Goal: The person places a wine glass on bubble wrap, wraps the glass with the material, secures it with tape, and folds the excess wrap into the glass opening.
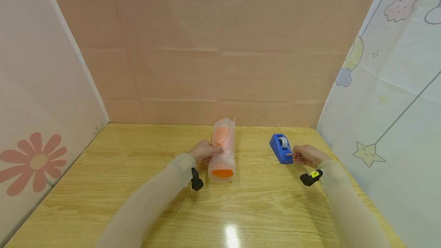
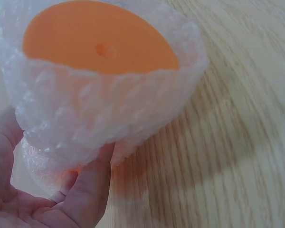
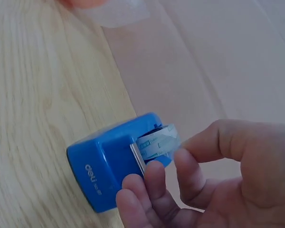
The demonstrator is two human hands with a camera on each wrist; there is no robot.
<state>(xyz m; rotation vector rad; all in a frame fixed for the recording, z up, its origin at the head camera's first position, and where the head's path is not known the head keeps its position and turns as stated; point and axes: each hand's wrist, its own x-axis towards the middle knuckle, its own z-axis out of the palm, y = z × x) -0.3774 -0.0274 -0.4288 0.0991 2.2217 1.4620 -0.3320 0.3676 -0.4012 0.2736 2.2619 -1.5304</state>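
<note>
An orange round-ended object [image 2: 133,40] lies rolled inside clear bubble wrap [image 1: 224,159] near the middle of the table. My left hand [image 1: 204,150] grips this roll from its left side, thumb on top; in the left wrist view the fingers reach under the wrap. To the right sits a blue tape dispenser [image 3: 102,161] with a roll of clear tape in it. My right hand [image 1: 307,155] is at the dispenser's cutter end, pinching the end of the tape [image 3: 168,141] between thumb and forefinger. The other fingers curl close to the dispenser's metal cutting edge [image 3: 138,157].
Both things rest on a light wood table [image 1: 138,148]. A pinkish-brown sheet [image 1: 220,68] hangs along the back edge. Printed cloth walls, one with a flower [image 1: 38,162] and one with a star [image 1: 368,154], stand at the left and right sides.
</note>
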